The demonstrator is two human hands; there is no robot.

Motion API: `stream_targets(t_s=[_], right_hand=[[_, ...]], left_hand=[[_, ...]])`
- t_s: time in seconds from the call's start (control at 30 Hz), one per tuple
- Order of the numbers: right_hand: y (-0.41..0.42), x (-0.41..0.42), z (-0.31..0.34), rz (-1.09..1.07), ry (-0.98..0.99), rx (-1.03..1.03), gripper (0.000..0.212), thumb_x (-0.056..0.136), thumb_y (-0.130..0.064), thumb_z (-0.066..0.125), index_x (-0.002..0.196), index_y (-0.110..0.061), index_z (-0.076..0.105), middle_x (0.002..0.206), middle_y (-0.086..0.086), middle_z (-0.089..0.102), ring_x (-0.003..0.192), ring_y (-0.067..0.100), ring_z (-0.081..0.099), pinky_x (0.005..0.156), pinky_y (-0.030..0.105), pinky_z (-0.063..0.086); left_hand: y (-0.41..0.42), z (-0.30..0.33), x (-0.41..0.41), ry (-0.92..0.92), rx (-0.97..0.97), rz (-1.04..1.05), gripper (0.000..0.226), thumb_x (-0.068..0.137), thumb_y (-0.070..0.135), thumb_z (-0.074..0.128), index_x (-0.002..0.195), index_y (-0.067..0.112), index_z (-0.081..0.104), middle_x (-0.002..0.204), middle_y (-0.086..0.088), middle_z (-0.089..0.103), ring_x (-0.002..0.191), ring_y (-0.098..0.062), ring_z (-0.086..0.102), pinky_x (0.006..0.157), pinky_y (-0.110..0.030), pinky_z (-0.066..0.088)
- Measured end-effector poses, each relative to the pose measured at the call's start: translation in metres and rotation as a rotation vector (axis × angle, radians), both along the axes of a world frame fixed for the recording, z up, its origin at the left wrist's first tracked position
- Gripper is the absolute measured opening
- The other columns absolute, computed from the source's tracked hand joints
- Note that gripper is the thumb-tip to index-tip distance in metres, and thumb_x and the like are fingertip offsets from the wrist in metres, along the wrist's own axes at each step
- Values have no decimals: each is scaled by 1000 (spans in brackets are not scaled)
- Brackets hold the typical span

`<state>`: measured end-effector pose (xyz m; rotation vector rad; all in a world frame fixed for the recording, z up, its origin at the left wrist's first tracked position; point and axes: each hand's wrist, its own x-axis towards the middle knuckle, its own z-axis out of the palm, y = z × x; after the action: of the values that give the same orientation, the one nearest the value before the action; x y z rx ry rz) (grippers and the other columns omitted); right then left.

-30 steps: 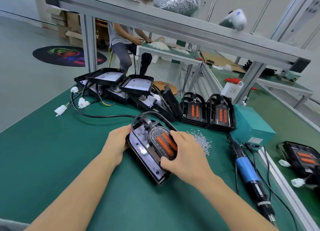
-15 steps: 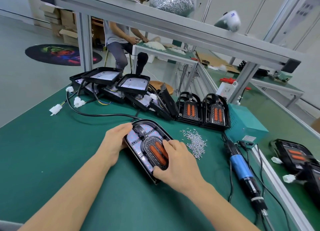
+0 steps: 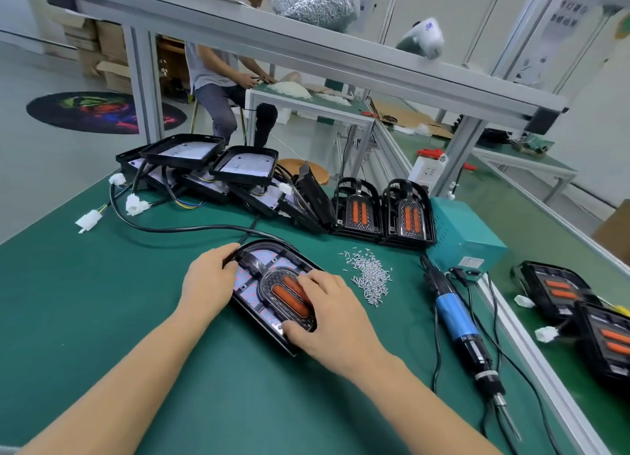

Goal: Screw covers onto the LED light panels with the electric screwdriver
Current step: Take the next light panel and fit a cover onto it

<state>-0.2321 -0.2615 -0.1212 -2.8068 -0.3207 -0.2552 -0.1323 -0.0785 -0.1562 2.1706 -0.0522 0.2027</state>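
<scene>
green workbench (image 3: 102, 318), aluminium frame (image 3: 306, 50), grey floor (image 3: 51, 154)

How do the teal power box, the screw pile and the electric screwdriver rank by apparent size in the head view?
1. electric screwdriver, longest, though nearest the camera
2. teal power box
3. screw pile
</scene>
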Motion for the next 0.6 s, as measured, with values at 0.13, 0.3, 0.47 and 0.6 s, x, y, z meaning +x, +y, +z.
stream_targets(t_s=[0.13, 0.3, 0.47, 0.6], right_hand=[[4, 3, 0, 18, -13, -32, 61, 86, -42, 60, 139, -15, 46, 141, -1, 42, 129, 20, 36, 109, 27, 27], [-14, -2, 14, -27, -62, 127, 54, 90, -40, 62, 137, -17, 52, 138, -4, 46, 129, 14, 37, 110, 20, 24], [-97, -16, 21, -401, -63, 187, 42, 98, -10, 49, 140, -10, 49, 144, 3, 43, 126, 18, 44, 98, 17, 27], [-163, -32, 13, -717, 43, 183, 33, 97, -5, 47, 129, -2, 52, 138, 16, 45, 116, 31, 49, 88, 32, 36]], left_hand=[[-1, 2, -1, 20, 287, -7, 43, 94, 7, 45, 135, 17, 52, 124, -12, 58, 115, -32, 48, 89, -40, 43], [5, 6, 2, 53, 320, -53, 45, 93, 6, 48, 136, 17, 51, 128, -10, 58, 118, -32, 50, 92, -36, 40], [8, 12, 9, 76, 353, -100, 43, 90, 4, 51, 132, 14, 56, 130, -10, 58, 121, -31, 49, 95, -35, 41], [2, 32, 10, -16, 522, -17, 34, 85, 6, 54, 116, 15, 66, 121, -13, 60, 110, -35, 52, 84, -41, 47]])
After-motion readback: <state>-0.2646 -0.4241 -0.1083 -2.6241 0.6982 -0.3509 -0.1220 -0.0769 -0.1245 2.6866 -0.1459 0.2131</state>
